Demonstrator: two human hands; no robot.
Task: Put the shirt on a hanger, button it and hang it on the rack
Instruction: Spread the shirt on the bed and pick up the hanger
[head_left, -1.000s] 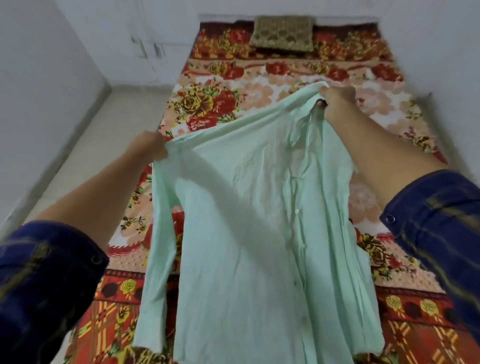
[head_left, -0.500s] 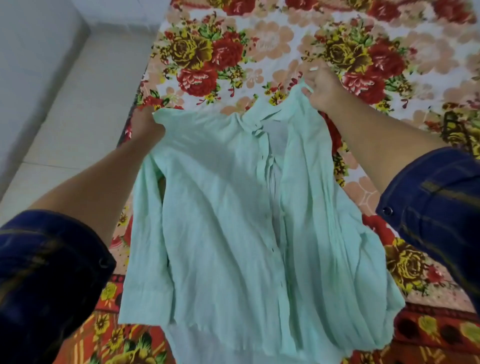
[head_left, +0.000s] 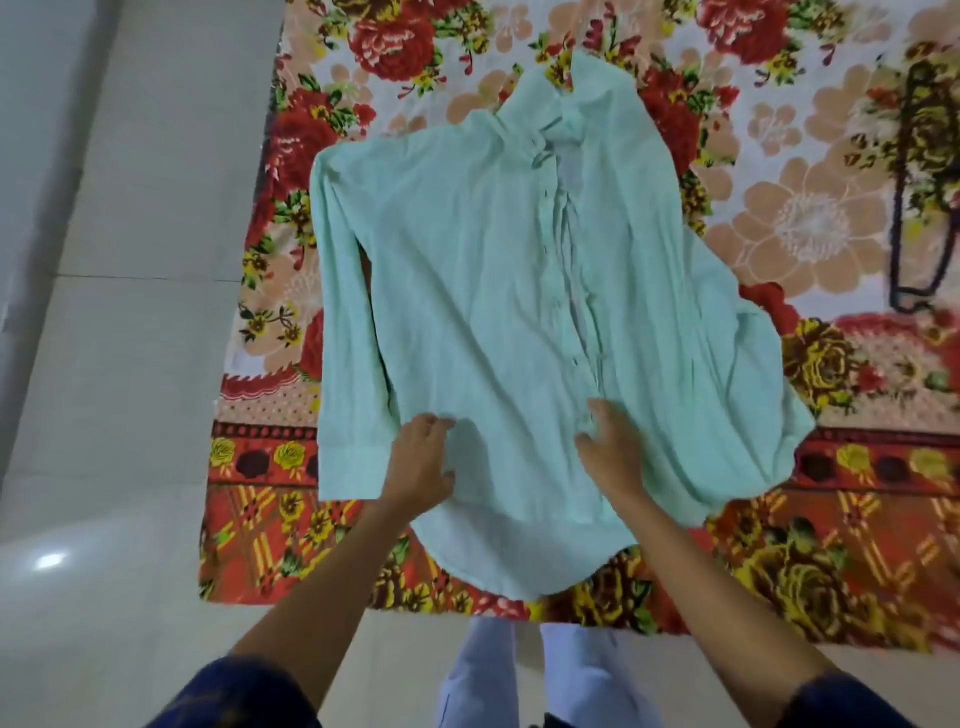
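Note:
A pale mint-green shirt (head_left: 493, 291) lies spread face up on the floral blanket (head_left: 810, 218), collar at the far end, hem toward me, front placket partly open. My left hand (head_left: 422, 465) rests on the lower left front of the shirt with loosely bent fingers. On the lower right front beside the placket, my right hand (head_left: 614, 448) touches the cloth with its fingers spread. Neither hand grips anything. A dark hanger-like frame (head_left: 922, 187) lies on the blanket at the far right, apart from the shirt.
The blanket's near edge (head_left: 363, 597) ends just in front of my legs (head_left: 519, 680). Pale tiled floor (head_left: 130, 364) runs along the left, with a wall (head_left: 31, 130) beyond it. No rack shows in this view.
The shirt, held up by its shoulders earlier, now lies flat on the blanket. Both hands let go of the shoulders and moved down to the lower front near the hem.

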